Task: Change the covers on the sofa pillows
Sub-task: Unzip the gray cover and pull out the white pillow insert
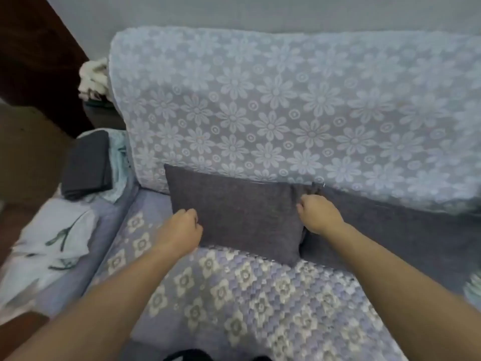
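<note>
While the grey pillow point(234, 212) leans against the sofa point(286, 105) back, our left hand point(179, 230) grips its left edge and our right hand point(320, 213) pinches its right edge.

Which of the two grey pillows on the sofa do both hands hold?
The left grey pillow: the left hand grips its left edge, the right hand its right edge. The right grey pillow lies behind the right forearm.

Both hands, left hand point(179, 227) and right hand point(318, 214), grip grey pillow point(239, 212) (leaning on sofa backrest point(286, 108)).
</note>
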The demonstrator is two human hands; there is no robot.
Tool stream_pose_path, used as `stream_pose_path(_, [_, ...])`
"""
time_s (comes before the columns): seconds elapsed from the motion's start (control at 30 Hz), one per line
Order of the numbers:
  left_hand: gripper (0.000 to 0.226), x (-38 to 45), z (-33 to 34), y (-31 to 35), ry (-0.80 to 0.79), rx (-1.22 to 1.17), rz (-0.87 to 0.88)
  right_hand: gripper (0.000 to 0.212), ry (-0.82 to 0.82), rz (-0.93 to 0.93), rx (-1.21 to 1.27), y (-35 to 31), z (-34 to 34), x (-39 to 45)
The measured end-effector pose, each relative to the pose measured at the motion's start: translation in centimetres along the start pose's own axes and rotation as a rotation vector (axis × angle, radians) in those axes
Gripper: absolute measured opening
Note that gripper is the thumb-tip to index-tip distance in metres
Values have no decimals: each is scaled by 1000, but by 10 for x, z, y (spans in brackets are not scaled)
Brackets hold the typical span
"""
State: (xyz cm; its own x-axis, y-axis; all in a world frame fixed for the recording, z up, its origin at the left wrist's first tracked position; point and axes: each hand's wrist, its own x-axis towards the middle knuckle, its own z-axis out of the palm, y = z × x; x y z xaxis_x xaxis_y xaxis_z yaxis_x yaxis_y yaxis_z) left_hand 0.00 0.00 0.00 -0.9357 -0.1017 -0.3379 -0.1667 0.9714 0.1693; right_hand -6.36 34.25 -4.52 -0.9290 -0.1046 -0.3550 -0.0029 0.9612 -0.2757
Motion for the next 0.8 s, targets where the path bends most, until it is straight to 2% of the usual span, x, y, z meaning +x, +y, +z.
stream_pose_path(0.07, [13, 3, 15, -6, -23, 11, -38, 23, -67, 17, -23, 2, 17, 24])
stream_pose_path(0.13, [14, 3, 37, -20, -62, 3, -108, 38, -108, 71, -2, 3, 38, 60])
stream_pose_path(0.23, [16, -17, 52, -35, -105, -35, -153, 58, -9, 153, 26, 15, 47, 85])
stream_pose_path(0.37, [16, -34, 70, -67, -178, -66, -213, 74, -75, 217, -47, 16, 59, 106])
stream_pose_path(0.47, [17, -51, 82, -88, -216, -99, -231, 59, 27, 143, -178, 5, 72, 77])
stream_pose_path(0.57, [15, -66, 90, -96, -289, -212, -254, 39, 51, 181, -7, -6, 85, 20])
stream_pose_path(0.7, [22, -81, 98, -101, -352, -543, -389, 43, -50, 317, 207, -18, 109, -67])
stream_pose_path(0.8, [42, -85, 102, -112, -374, -857, -534, 41, -74, 395, 293, -29, 131, -119])
